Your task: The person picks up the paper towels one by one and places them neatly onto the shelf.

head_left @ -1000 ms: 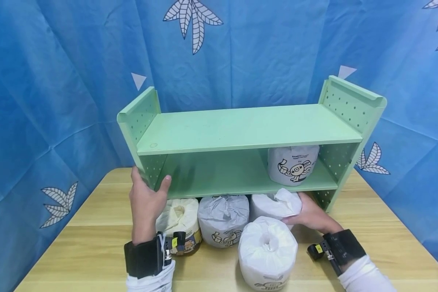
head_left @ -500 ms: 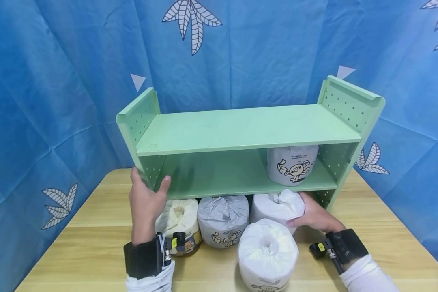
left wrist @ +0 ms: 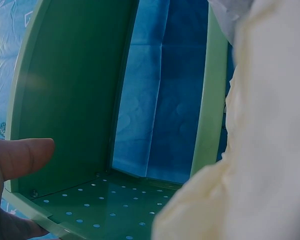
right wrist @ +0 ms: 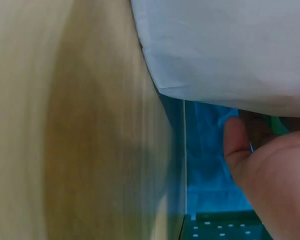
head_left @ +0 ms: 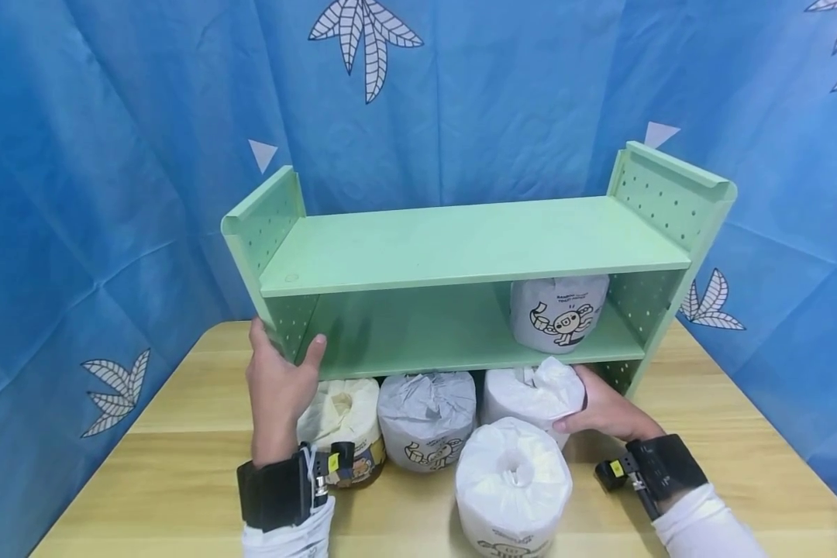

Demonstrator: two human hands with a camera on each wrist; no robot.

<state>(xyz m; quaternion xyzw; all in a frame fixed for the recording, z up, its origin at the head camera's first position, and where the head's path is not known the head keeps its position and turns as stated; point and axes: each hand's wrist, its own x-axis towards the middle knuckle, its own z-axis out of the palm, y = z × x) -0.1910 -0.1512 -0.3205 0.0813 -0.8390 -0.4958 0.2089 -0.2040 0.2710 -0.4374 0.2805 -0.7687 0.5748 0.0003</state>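
My left hand (head_left: 282, 387) grips the lower left side panel of a green two-tier shelf (head_left: 474, 240), thumb inside and fingers outside; the left wrist view shows its thumb (left wrist: 27, 155) by the panel. Under the lower board's right end, my right hand (head_left: 610, 409) holds a white paper-wrapped toilet roll (head_left: 530, 399) by its right side. In the right wrist view that roll (right wrist: 230, 50) hangs over the thumb, and the fingers behind it are mostly hidden. Directly in front of it, another white toilet roll (head_left: 513, 484) stands on the table, partly covering it.
A cream-wrapped roll (head_left: 342, 415) and a grey-wrapped roll (head_left: 427, 422) stand at the shelf's front, left of the held roll. One more printed roll (head_left: 559, 314) sits on the lower board at the right. The wooden table (head_left: 174, 473) ends at a blue curtain (head_left: 111, 194).
The right hand and its toilet roll have shifted slightly to the right, and the thumb now shows more on the roll's front. The left hand stays on the shelf panel.
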